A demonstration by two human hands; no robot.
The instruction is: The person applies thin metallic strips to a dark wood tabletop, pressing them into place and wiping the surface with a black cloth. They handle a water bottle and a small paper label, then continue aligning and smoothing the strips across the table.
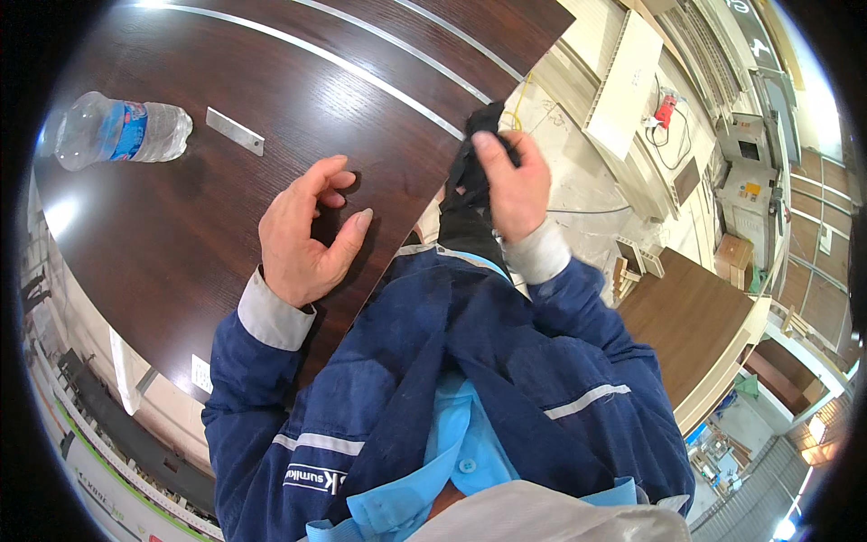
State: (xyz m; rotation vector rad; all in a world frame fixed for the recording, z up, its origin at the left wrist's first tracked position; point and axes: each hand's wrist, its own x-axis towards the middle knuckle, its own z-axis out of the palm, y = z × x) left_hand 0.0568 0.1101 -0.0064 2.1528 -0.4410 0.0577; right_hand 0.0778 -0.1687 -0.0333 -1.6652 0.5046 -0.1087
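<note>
Flat silver metal strip point(235, 132), slanting far-left to near-right, lies far-left of the nearer, empty, loosely spread left grip point(307, 230); whether the right grip point(522, 185) clasps black fabric point(468, 172) is unclear.

The glossy dark brown, wood-grained board point(199, 271) lies flat under the fingers of the left hand point(302, 239), with three narrow pale stripes crossing it beyond the fingertips. Crumpled, dull black fabric point(456, 185) runs along its edge, partly behind the thumb of the right hand point(524, 190); whether the fingers grip it cannot be told.
</note>
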